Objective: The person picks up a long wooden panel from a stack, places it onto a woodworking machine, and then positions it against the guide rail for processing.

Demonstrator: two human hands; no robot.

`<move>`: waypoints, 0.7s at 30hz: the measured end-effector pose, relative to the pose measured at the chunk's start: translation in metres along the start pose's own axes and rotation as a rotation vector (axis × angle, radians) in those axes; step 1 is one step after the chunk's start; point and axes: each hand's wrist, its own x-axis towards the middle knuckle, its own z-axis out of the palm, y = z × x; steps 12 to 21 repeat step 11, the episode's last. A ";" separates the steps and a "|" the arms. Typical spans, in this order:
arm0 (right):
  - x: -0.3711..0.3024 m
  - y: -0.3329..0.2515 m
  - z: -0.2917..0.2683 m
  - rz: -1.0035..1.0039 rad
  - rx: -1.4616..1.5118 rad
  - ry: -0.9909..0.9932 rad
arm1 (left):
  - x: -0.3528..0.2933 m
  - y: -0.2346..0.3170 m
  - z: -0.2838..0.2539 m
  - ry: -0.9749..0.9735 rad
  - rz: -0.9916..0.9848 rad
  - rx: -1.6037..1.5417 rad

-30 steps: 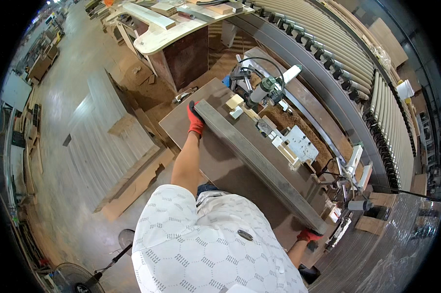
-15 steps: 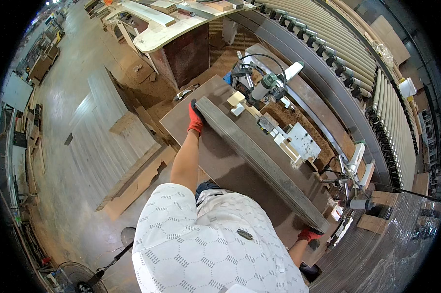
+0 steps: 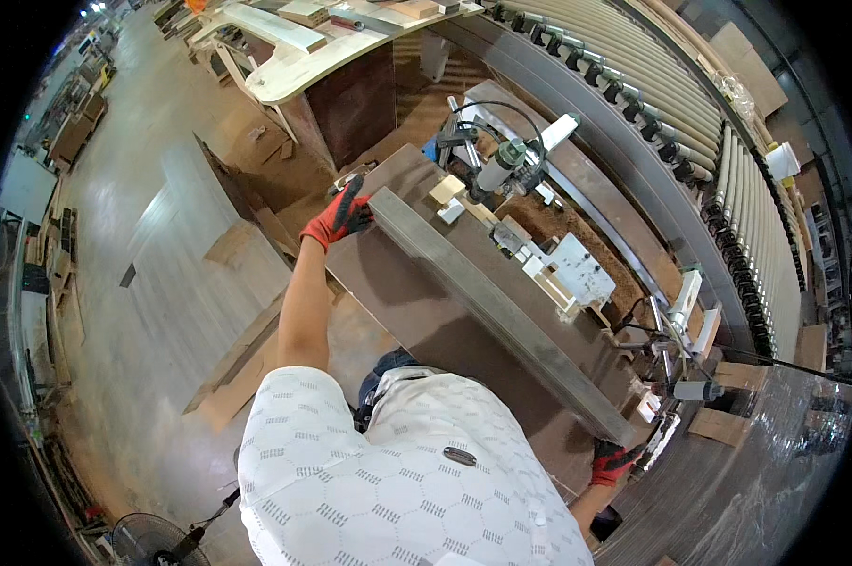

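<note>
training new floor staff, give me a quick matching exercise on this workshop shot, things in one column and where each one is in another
Things:
1. left hand
2. right hand
3. long grey panel
4. floor fan

Places:
A. lying across the brown worktable
B. on the panel's far end
C. bottom left, on the floor
D. at the panel's near end, by the table's edge

Pairs: 1-B, 2-D, 3-A, 4-C

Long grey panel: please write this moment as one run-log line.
left hand: grips far end of long grey panel | right hand: grips near end | panel: lies on brown worktable | beside: jig fixtures
</note>
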 end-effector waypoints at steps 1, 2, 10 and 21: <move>-0.003 0.004 0.021 0.063 0.270 0.321 | 0.002 0.012 -0.012 -0.046 -0.087 0.062; -0.004 0.004 0.034 0.075 0.232 0.299 | 0.007 0.018 -0.023 -0.097 -0.176 0.112; 0.019 0.000 0.080 0.168 0.037 0.203 | 0.004 0.008 -0.017 -0.144 -0.005 0.167; 0.029 -0.002 0.084 0.176 0.031 0.186 | 0.006 -0.002 -0.031 -0.221 0.128 0.301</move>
